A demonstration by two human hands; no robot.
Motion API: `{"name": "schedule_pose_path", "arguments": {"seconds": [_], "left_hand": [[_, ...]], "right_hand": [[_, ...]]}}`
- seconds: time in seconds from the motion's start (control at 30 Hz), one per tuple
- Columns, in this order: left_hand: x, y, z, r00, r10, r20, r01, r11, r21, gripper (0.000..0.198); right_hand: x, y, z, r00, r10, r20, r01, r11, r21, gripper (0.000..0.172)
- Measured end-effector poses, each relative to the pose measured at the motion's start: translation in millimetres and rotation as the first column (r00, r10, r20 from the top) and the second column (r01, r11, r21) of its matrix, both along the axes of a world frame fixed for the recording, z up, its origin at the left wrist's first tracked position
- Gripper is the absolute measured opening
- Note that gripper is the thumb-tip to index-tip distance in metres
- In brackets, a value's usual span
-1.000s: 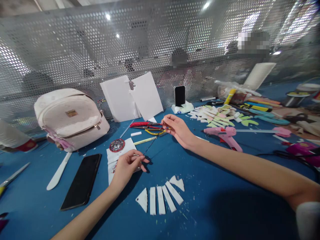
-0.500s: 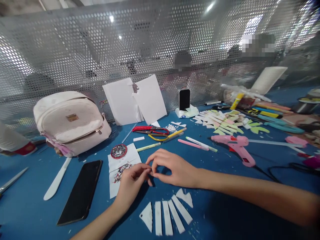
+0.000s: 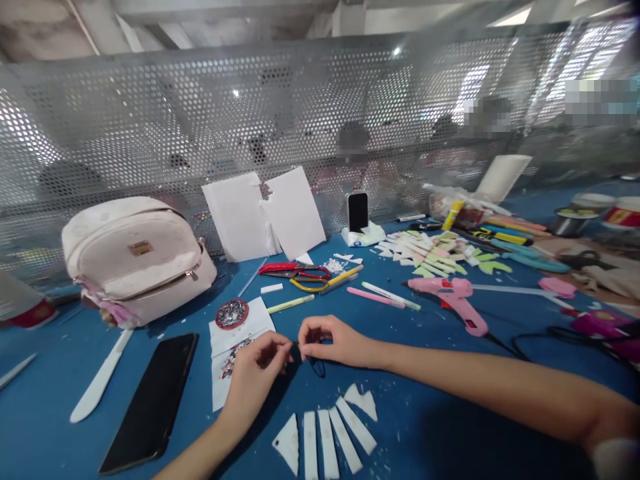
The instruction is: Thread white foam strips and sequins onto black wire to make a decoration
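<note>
My left hand [image 3: 260, 367] and my right hand [image 3: 343, 343] meet at the fingertips over the blue table. Both pinch a thin black cord [image 3: 319, 368], whose loop hangs below my right fingers. Closer to me lie white flat pieces in a fan: a triangle [image 3: 287, 443] with a small hole, several strips [image 3: 327, 443] and a notched tail-like piece [image 3: 362, 402]. Beside my left hand, a white paper [image 3: 220, 390] carries loose glitter bits, partly hidden by the hand, and a round red-rimmed dish [image 3: 232, 313] of glitter.
At left are a pale backpack [image 3: 135, 260], a black phone [image 3: 150, 403] and a white plastic knife [image 3: 103, 377]. Red-handled scissors [image 3: 285, 270] and markers [image 3: 375, 297] lie beyond my hands. A pink glue gun [image 3: 457, 297] and a pile of cut pieces [image 3: 425, 252] are at right.
My fingertips have drawn slightly apart, and the black cord's loop now shows below my right hand. The camera view has tilted up and shifted a little.
</note>
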State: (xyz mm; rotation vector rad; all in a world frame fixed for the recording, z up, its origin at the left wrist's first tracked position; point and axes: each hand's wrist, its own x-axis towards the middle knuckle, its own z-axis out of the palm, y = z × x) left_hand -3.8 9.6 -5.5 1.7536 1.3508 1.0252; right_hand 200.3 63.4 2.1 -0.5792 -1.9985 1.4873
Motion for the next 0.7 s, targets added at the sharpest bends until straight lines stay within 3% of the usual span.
{"name": "schedule_pose_path", "arguments": {"seconds": [0.03, 0.1, 0.17, 0.27, 0.33, 0.43, 0.5, 0.6, 0.7], "left_hand": [[-2, 0, 3.5, 0.998, -0.017, -0.061, 0.019, 1.000, 0.025, 0.022], [-10, -1, 14.6, 0.955, -0.144, -0.257, 0.166, 0.984, 0.066, 0.018], [-20, -6, 28.0, 0.884, -0.201, -0.422, 0.261, 0.961, 0.088, 0.034], [-36, -21, 40.7, 0.818, -0.261, -0.513, 0.351, 0.933, 0.084, 0.046], [-41, -34, 39.0, 0.782, -0.344, -0.520, 0.403, 0.915, 0.001, 0.060], [-40, -54, 25.1, 0.765, -0.402, -0.503, 0.421, 0.903, -0.081, 0.080], [-35, -63, 15.6, 0.783, -0.377, -0.495, 0.393, 0.916, -0.076, 0.072], [-29, -67, 10.2, 0.829, -0.321, -0.458, 0.349, 0.937, -0.025, 0.039], [-28, -62, 15.1, 0.860, -0.337, -0.384, 0.350, 0.936, -0.036, 0.036]], "right_hand": [[1, 1, -1.0, 1.000, -0.017, -0.025, 0.016, 1.000, -0.020, 0.017], [2, 1, -2.5, 0.996, -0.054, -0.077, 0.049, 0.997, -0.056, 0.023], [2, 1, -3.2, 0.990, -0.088, -0.112, 0.080, 0.994, -0.071, 0.027], [3, -1, -2.2, 0.987, -0.112, -0.117, 0.106, 0.993, -0.051, 0.031], [3, -3, -0.6, 0.988, -0.115, -0.104, 0.115, 0.993, -0.009, 0.032], [3, -5, 0.9, 0.991, -0.098, -0.087, 0.101, 0.994, 0.037, 0.031], [3, -6, 0.6, 0.992, -0.081, -0.093, 0.084, 0.996, 0.034, 0.031], [2, -7, 0.0, 0.990, -0.088, -0.113, 0.093, 0.995, 0.042, 0.029], [1, -12, 4.9, 0.988, -0.085, -0.126, 0.090, 0.995, 0.033, 0.027]]}}
